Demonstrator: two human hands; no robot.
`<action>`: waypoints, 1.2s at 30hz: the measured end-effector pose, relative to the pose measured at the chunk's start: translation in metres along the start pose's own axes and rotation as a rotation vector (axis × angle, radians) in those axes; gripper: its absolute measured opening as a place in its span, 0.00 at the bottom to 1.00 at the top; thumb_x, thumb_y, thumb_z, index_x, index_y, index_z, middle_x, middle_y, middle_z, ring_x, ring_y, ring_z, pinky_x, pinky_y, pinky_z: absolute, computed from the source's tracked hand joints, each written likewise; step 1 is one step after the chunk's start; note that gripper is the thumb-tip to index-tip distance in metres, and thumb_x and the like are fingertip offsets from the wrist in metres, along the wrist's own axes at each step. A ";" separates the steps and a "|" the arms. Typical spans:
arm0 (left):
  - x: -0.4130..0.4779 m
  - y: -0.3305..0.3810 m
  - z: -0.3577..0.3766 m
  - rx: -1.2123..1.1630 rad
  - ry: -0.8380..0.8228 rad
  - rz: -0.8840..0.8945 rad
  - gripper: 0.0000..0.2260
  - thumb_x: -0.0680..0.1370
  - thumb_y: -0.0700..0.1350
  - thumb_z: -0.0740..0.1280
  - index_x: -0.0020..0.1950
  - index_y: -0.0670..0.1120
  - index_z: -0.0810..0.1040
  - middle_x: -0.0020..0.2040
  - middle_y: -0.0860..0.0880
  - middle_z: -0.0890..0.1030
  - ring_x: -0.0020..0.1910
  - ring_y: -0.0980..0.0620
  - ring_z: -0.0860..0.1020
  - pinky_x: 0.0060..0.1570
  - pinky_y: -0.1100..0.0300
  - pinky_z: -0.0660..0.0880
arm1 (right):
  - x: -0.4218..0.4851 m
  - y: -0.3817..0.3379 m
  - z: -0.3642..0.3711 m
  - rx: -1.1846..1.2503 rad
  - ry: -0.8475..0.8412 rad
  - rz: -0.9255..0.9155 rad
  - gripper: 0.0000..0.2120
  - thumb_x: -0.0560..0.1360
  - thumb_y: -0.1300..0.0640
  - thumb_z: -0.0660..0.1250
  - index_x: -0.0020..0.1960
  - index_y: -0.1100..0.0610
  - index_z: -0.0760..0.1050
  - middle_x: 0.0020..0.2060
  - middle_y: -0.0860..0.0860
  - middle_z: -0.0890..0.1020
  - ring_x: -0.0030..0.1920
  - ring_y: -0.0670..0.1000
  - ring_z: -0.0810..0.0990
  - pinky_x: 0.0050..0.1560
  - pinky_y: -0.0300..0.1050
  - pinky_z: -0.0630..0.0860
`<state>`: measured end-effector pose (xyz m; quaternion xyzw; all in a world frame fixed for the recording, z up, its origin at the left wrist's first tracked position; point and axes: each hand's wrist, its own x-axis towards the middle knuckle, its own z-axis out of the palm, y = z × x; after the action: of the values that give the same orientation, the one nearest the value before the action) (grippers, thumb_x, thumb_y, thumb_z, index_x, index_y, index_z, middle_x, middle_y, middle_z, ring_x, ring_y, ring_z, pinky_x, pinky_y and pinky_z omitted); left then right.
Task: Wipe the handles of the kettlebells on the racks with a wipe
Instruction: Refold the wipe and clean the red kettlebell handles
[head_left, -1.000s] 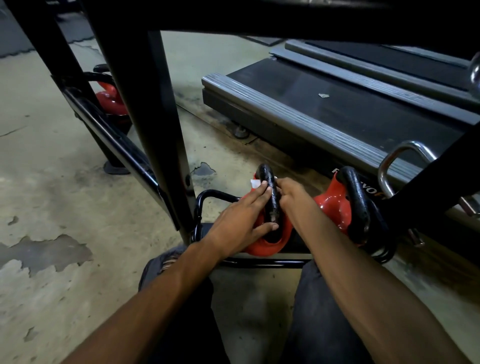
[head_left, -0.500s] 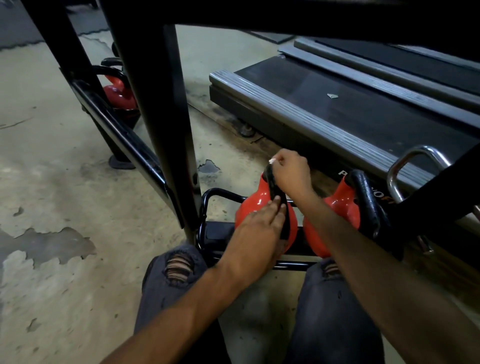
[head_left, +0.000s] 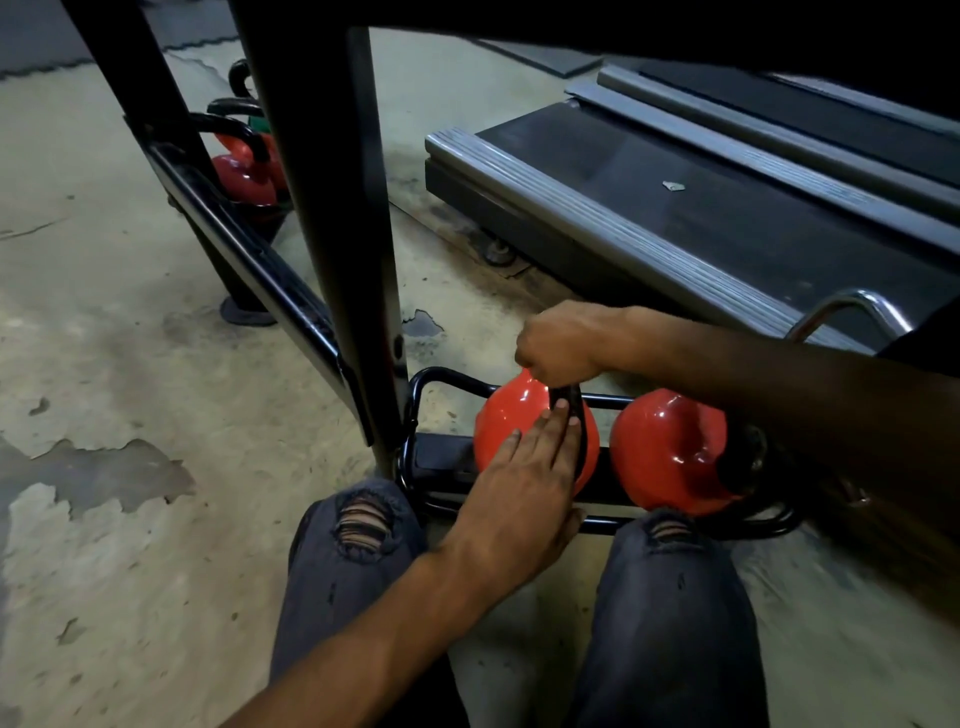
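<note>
Glossy round red kettlebell, black handle

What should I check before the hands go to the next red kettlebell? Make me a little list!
1. Left hand flat on the left kettlebell, steadying it: ok.
2. Right hand curled round the top of its black handle: ok.
3. Wipe inside the right hand: cannot tell, hidden.
4. Left kettlebell sitting on the rack: ok.
5. Right kettlebell has no hand on it: ok.
</note>
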<state>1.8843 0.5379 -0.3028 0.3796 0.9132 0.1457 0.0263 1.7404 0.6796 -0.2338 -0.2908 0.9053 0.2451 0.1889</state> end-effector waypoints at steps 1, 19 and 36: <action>0.000 0.000 -0.001 -0.003 -0.002 0.005 0.38 0.82 0.55 0.62 0.82 0.43 0.43 0.82 0.43 0.42 0.81 0.46 0.46 0.79 0.51 0.49 | -0.002 0.006 0.000 0.046 0.045 0.029 0.13 0.80 0.52 0.57 0.51 0.52 0.79 0.46 0.49 0.81 0.42 0.50 0.80 0.41 0.46 0.79; -0.012 -0.014 -0.002 -0.204 0.044 0.043 0.38 0.80 0.52 0.66 0.83 0.47 0.48 0.83 0.49 0.46 0.80 0.49 0.54 0.78 0.57 0.54 | -0.056 -0.095 0.080 1.206 0.987 0.665 0.17 0.81 0.63 0.61 0.67 0.56 0.79 0.66 0.52 0.80 0.68 0.49 0.77 0.69 0.45 0.72; 0.041 -0.061 -0.025 -0.475 0.196 -0.139 0.23 0.82 0.37 0.62 0.77 0.44 0.68 0.77 0.48 0.67 0.77 0.55 0.63 0.69 0.79 0.49 | -0.041 -0.057 0.069 2.716 0.621 0.637 0.21 0.83 0.58 0.51 0.42 0.64 0.78 0.32 0.57 0.84 0.33 0.54 0.84 0.40 0.45 0.79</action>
<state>1.8091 0.5197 -0.2942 0.2830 0.8756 0.3899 0.0360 1.8206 0.6954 -0.2883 0.2837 0.4634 -0.8380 0.0513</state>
